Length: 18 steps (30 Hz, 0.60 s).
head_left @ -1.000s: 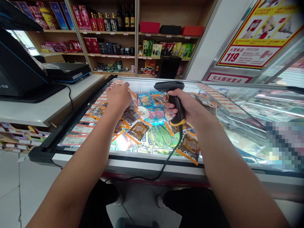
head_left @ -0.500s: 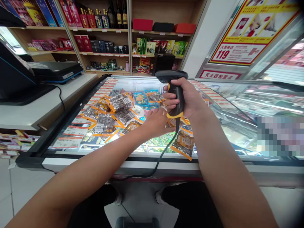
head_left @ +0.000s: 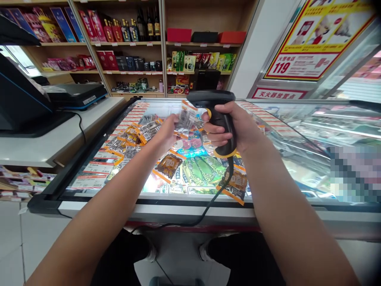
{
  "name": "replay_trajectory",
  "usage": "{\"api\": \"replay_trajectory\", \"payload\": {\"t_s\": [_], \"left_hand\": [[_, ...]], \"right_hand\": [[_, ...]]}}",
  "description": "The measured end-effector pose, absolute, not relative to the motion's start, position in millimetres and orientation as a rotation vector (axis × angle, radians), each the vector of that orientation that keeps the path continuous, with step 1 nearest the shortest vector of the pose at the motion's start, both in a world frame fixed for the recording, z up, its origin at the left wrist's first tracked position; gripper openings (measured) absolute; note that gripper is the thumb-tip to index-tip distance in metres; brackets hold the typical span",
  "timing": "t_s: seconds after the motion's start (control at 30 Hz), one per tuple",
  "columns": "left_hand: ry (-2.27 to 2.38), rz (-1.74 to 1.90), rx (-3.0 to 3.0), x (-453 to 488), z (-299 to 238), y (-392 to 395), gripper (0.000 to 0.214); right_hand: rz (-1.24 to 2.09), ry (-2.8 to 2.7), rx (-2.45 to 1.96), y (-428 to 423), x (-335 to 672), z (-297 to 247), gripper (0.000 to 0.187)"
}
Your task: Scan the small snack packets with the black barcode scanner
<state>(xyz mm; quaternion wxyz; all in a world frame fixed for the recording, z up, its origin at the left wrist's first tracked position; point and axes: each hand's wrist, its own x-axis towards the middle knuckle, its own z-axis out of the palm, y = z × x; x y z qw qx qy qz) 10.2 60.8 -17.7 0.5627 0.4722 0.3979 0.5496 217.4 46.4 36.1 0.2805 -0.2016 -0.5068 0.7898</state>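
My right hand [head_left: 235,125] is wrapped round the grip of a black and yellow barcode scanner [head_left: 222,127], its head pointing left. The scanner's cable [head_left: 205,210] hangs from the handle and runs down over the freezer's front edge. In my left hand [head_left: 168,133], a snack packet [head_left: 186,119] with orange ends is pinched upright, its barcode side showing just left of the scanner head. Several similar packets [head_left: 131,135] lie heaped on the glass to the left. One brown and orange packet [head_left: 170,165] lies below my left hand, another [head_left: 236,182] below the scanner.
The glass-topped freezer [head_left: 178,202] holds colourful packs beneath its lid. A white counter [head_left: 98,115] with a scale [head_left: 77,95] stands to the left. Behind are shelves [head_left: 131,71] with bottles and boxes. Price labels [head_left: 92,174] line the glass. A fire sign [head_left: 306,67] hangs at the right.
My left hand has lifted a packet from the glass and moved left and up with it. The scanner has stayed in my right hand, nearly in place. The view has shifted slightly.
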Motion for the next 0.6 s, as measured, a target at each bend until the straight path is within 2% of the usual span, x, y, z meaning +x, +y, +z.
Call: {"api": "replay_trajectory", "payload": {"t_s": [0.1, 0.33, 0.6], "left_hand": [[0.816, 1.409, 0.839, 0, -12, 66, 0.043], [0.820, 1.626, 0.609, -6, -8, 70, 0.023], [0.788, 1.681, 0.588, -12, -5, 74, 0.025]], "right_hand": [[2.072, -1.430, -0.637, 44, 213, 34, 0.025], [2.073, -1.411, -0.865, 39, 200, 30, 0.024], [2.074, -1.420, -0.880, 40, 198, 25, 0.025]]}}
